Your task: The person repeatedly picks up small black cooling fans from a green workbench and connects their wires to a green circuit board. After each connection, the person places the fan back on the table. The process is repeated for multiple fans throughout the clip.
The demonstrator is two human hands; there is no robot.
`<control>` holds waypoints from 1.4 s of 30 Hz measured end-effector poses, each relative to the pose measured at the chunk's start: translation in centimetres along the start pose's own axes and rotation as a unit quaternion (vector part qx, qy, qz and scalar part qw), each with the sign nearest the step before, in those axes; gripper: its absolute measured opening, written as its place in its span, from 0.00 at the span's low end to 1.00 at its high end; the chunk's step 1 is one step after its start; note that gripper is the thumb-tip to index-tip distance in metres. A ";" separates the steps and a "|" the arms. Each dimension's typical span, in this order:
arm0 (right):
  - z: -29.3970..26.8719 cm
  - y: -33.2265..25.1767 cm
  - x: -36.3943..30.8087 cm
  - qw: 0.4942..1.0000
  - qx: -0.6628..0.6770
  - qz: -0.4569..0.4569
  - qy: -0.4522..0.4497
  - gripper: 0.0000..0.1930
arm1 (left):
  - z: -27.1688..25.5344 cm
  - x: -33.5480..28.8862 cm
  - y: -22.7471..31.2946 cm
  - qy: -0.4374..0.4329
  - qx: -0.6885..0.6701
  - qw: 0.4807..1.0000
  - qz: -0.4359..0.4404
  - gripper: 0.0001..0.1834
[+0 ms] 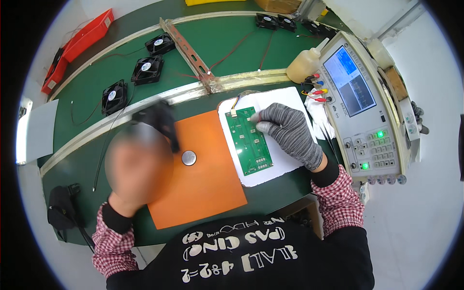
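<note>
A black cooling fan (162,118), blurred and tilted, is in my left hand (137,164) above the left part of an orange mat (203,193). That hand is heavily smeared, so its separate fingers do not show. My right hand (290,130), in a grey striped knit glove, has thumb and fingertips pinched together over the upper right of a green circuit board (249,145). Whatever is between those fingertips is too small to make out. The board lies on a white pad (285,164). A white connector (234,112) with thin wires sits at its top edge.
A round silver disc (189,157) lies on the mat. Several black fans, including one (147,69), stand beyond the metal rail. At right are a test instrument (362,101) with a lit screen, a bottle (304,65) and clip leads (319,92). Red bins (89,34) stand far left.
</note>
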State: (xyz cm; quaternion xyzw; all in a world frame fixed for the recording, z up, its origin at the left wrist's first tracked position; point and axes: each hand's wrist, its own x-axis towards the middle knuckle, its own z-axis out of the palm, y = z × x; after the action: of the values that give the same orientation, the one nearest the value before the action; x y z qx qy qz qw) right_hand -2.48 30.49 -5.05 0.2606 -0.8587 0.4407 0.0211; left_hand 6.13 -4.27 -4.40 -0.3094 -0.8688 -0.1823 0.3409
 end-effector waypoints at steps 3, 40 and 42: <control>1.4 1.3 -0.3 0.998 0.065 0.023 0.012 0.07 | 0.8 0.8 1.9 -0.127 -0.058 0.987 0.075 0.10; 1.7 2.3 -0.1 0.987 0.141 0.053 -0.050 0.09 | -4.0 3.9 7.0 -0.176 -0.714 0.525 -0.429 0.58; 1.8 1.9 0.1 0.988 0.134 0.046 -0.057 0.09 | -4.3 3.6 7.4 -0.105 -0.752 0.467 -0.452 0.51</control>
State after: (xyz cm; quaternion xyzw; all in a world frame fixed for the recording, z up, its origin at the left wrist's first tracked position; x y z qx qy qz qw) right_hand -3.13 29.95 -7.60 0.2461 -0.8026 0.5370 -0.0833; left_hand 10.97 0.47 1.94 -0.0271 -0.4448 -0.8604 -0.2471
